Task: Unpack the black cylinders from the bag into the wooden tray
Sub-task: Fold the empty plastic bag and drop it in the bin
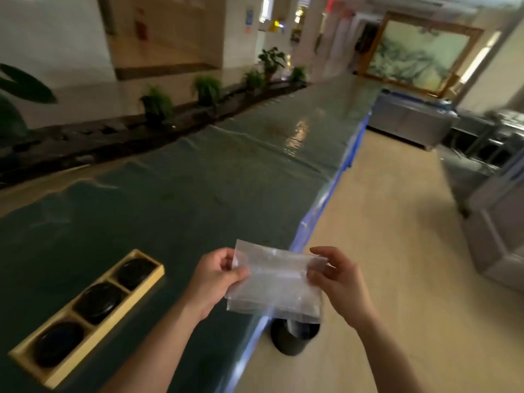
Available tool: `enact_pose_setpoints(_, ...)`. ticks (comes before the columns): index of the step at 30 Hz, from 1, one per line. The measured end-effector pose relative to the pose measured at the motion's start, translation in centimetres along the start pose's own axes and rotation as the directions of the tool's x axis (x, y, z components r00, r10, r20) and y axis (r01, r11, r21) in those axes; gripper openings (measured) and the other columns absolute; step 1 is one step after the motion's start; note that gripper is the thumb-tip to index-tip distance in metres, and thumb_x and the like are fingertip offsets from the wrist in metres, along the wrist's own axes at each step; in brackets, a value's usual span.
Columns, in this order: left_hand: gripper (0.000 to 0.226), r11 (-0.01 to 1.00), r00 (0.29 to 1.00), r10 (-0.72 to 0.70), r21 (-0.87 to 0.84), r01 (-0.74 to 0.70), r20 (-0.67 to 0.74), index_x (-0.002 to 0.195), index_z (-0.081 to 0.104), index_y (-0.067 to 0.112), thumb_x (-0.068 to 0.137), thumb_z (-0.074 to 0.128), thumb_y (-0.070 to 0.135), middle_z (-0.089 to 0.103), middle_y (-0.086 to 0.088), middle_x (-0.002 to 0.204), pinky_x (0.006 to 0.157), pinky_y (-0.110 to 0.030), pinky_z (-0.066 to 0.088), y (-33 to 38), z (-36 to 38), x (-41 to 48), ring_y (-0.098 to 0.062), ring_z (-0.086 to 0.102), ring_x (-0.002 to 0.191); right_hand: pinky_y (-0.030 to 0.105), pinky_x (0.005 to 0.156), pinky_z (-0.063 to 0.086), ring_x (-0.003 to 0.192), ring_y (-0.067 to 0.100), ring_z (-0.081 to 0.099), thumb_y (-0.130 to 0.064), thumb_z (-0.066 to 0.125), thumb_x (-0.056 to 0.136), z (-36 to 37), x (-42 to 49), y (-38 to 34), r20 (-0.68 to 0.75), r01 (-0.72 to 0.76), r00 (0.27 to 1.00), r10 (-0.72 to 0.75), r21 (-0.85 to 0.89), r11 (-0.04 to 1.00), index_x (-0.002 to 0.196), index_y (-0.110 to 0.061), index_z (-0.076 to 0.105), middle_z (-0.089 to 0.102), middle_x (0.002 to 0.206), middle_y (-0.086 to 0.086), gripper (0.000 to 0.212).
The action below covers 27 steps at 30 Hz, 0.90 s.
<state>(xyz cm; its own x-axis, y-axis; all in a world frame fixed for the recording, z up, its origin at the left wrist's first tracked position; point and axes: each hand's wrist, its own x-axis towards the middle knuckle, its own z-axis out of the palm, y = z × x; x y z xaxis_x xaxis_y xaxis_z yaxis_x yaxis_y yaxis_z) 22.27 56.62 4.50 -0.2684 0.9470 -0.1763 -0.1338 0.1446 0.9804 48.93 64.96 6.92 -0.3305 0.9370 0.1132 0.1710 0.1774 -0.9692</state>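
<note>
A long wooden tray [93, 337] with three compartments lies on the green table at the lower left. Each compartment holds one black cylinder: the far one [134, 272], the middle one [97, 302] and the near one [58, 343]. To the tray's right, over the table's edge, I hold a clear plastic bag [276, 282] stretched flat between both hands; nothing dark shows inside it. My left hand [215, 276] pinches its left edge. My right hand [337, 282] pinches its right edge.
The long table [198, 177], covered in green sheeting, runs away ahead with a blue-taped right edge. A black bin [293, 337] stands on the beige floor below the bag. Potted plants line the table's left side. Metal counters stand at the right.
</note>
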Motion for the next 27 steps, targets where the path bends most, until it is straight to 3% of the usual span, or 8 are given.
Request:
enact_pose_setpoints(3,0.019,0.998,0.991,-0.044,0.048,0.039,0.125,0.097,0.076,0.018,0.085,0.079,0.004,0.082,-0.008,0.097,0.075,-0.037,0.063,-1.6,3.8,2.2,-0.027,0.078,0.092,0.03,0.07,0.061,0.076,0.015,0.072,0.007,0.078,0.079,-3.8,-1.8,2.7,-0.106,-0.15,0.982,0.154,0.051,0.987,0.112,-0.029,0.071,0.076,0.084,-0.001,0.049)
enact_pose_setpoints(8,0.021,0.988,0.966,-0.095,0.138,0.063,0.239,0.104,0.074,0.018,0.085,0.079,0.01,0.081,-0.011,0.102,0.078,-0.038,0.065,-3.5,9.1,6.2,-0.026,0.078,0.093,0.034,0.058,0.056,0.067,0.022,0.068,-0.005,0.082,0.078,-9.1,-2.2,6.8,0.05,-0.423,0.905,0.422,0.209,0.882,0.101,-0.003,0.073,0.069,0.077,0.009,0.025)
enact_pose_setpoints(10,0.022,0.974,0.966,-0.114,0.219,0.062,0.23,0.109,0.072,0.013,0.088,0.079,0.011,0.08,-0.015,0.103,0.081,-0.038,0.06,-4.9,11.6,8.9,-0.023,0.075,0.089,0.031,0.055,0.051,0.062,0.019,0.058,-0.001,0.077,0.081,-10.6,-1.6,9.8,0.033,-0.479,0.873,0.486,0.238,0.845,0.086,-0.006,0.073,0.057,0.071,0.007,0.008)
enact_pose_setpoints(13,0.027,0.919,0.989,-0.108,0.39,0.061,0.099,0.112,0.068,0.004,0.09,0.078,0.016,0.076,-0.017,0.105,0.083,-0.036,0.056,-8.6,14.4,14.7,-0.02,0.07,0.087,0.033,0.059,0.047,0.065,0.021,0.053,0.005,0.07,0.079,-12.2,0.0,16.4,-0.117,-0.581,0.766,0.632,0.294,0.759,0.076,-0.01,0.071,0.055,0.072,0.012,0.016)
enact_pose_setpoints(16,0.04,0.721,1.0,-0.024,0.693,0.024,-0.01,0.121,0.065,0.007,0.089,0.075,0.027,0.068,-0.013,0.121,0.092,-0.037,0.055,-13.2,14.6,20.9,-0.026,0.068,0.104,0.026,0.051,0.044,0.062,0.021,0.051,0.008,0.064,0.082,-13.2,1.7,24.6,-0.211,-0.694,0.578,0.788,0.381,0.611,0.077,-0.009,0.067,0.054,0.073,0.016,0.018)
enact_pose_setpoints(19,0.061,0.485,0.999,0.026,0.874,-0.032,0.022,0.134,0.057,0.015,0.083,0.073,0.045,0.055,-0.012,0.143,0.105,-0.045,0.051,-18.6,13.6,25.4,-0.031,0.057,0.13,0.026,0.05,0.05,0.056,0.025,0.062,0.005,0.063,0.086,-13.4,2.9,32.9,-0.218,-0.786,0.327,0.92,0.477,0.393,0.086,0.001,0.068,0.067,0.065,0.019,0.007)
enact_pose_setpoints(21,0.071,0.291,0.999,0.031,0.957,-0.018,0.009,0.142,0.051,0.021,0.083,0.064,0.057,0.046,-0.013,0.156,0.111,-0.053,0.046,-22.0,13.2,27.7,-0.034,0.046,0.143,0.026,0.045,0.052,0.05,0.027,0.065,0.009,0.06,0.087,-13.2,4.1,38.5,-0.224,-0.807,0.223,0.949,0.503,0.309,0.093,0.009,0.066,0.068,0.061,0.021,0.009)
enact_pose_setpoints(27,0.077,0.029,0.991,0.121,0.999,0.046,-0.05,0.153,0.041,0.025,0.087,0.043,0.064,0.036,-0.014,0.165,0.117,-0.054,0.029,-27.2,12.6,28.6,-0.033,0.034,0.152,0.031,0.056,0.053,0.063,0.028,0.062,0.007,0.06,0.093,-11.1,9.5,51.5,-0.226,-0.835,0.115,0.967,0.505,0.217,0.102,-0.001,0.062,0.065,0.081,0.018,0.012)
